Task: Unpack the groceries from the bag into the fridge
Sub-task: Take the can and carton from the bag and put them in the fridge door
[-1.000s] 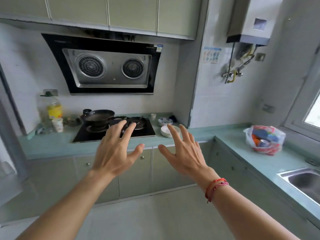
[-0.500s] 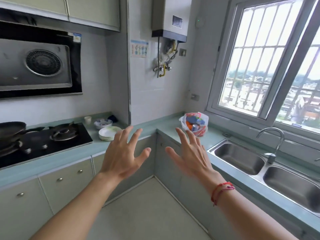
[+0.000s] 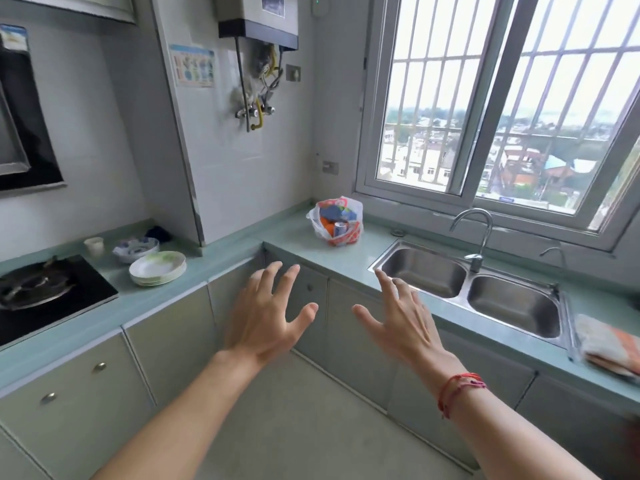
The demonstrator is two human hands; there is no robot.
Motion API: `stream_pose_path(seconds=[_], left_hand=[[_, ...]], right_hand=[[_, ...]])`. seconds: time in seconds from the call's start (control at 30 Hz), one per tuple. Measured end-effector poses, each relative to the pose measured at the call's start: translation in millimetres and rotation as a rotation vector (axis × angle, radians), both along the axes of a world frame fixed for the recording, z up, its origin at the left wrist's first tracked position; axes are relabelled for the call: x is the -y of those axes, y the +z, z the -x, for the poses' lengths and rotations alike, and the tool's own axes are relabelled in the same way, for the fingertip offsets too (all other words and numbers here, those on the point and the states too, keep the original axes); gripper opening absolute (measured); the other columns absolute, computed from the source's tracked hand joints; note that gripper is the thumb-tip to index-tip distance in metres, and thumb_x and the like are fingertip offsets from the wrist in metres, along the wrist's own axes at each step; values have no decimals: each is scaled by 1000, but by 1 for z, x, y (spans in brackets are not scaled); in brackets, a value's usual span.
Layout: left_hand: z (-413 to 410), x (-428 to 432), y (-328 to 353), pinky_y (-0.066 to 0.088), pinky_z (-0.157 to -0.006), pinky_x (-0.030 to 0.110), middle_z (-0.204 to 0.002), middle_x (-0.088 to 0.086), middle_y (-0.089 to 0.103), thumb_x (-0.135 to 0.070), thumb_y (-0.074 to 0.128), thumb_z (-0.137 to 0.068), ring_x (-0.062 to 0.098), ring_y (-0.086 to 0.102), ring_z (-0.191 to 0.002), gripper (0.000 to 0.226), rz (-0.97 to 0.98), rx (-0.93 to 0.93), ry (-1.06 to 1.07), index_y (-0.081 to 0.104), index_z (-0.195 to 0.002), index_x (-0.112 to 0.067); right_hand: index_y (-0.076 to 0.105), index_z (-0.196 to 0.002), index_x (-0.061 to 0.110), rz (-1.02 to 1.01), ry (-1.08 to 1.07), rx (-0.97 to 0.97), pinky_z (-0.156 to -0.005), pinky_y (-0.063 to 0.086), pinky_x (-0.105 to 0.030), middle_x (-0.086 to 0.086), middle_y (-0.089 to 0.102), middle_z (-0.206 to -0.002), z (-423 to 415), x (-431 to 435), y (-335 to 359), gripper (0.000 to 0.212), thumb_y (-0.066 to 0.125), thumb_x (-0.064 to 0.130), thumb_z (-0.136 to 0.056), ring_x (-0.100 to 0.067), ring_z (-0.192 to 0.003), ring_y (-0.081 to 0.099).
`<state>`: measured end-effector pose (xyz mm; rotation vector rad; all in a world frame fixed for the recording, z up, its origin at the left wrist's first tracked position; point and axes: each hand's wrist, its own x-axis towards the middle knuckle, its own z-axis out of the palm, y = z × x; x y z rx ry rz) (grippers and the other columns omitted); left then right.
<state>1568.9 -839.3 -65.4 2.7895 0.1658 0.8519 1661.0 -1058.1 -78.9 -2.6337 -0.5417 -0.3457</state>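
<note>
While both of my arms reach forward over the floor, my left hand (image 3: 266, 318) and my right hand (image 3: 401, 323) hover palm-down in mid-air with the fingers (image 3: 289, 278) spread wide apart, holding nothing and touching nothing. The grocery bag (image 3: 335, 221), a thin plastic one with orange, blue and white packages and what looks like a can showing through its open top, sits far ahead on the pale green table (image 3: 349, 258), in the corner under the window (image 3: 502, 109). It is well apart from both hands. Just right of the bag lies the double steel sink (image 3: 474, 289) with its curved tap (image 3: 479, 233), and a folded cloth (image 3: 609, 344) rests at the sink's right end. To the left I see a stack of plates (image 3: 157, 268) near the black hob (image 3: 45, 296). A red string bracelet (image 3: 457, 389) circles my right wrist.
</note>
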Motion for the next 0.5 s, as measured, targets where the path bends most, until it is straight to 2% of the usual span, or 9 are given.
stream_pose_path(seconds=[0.07,0.17,0.3,0.5], left_hand=[[-17,2,-4,44,-101,46,-146,10,43,-66,37,-83,30,40,-132,74,-1,-19,2,46,-142,-22],[-46,5,-11,40,-104,48,-150,9,39,-69,33,-83,30,35,-136,77,-4,-59,1,43,-144,-24],[-88,8,-16,34,-110,49,-157,9,27,-72,28,-80,31,24,-143,82,5,-108,18,37,-148,-27],[-144,1,-26,30,-109,51,-161,9,20,-73,26,-80,33,17,-147,85,-33,-141,37,34,-150,-26]], right_hand=[[13,-152,35,3,-11,-4,-107,37,-46,-7,34,-152,-14,2,-6,83,38,74,-83,-27,-137,35],[14,-151,37,6,-20,-11,-107,37,-45,-8,34,-152,-37,5,-9,83,33,76,-80,-29,-135,37],[18,-150,43,28,-18,-1,-109,33,-45,-11,27,-156,-74,9,-10,72,41,70,-87,-31,-139,28],[15,-152,41,50,-53,8,-109,27,-45,-11,23,-157,-130,6,-15,73,36,71,-88,-31,-141,23]])
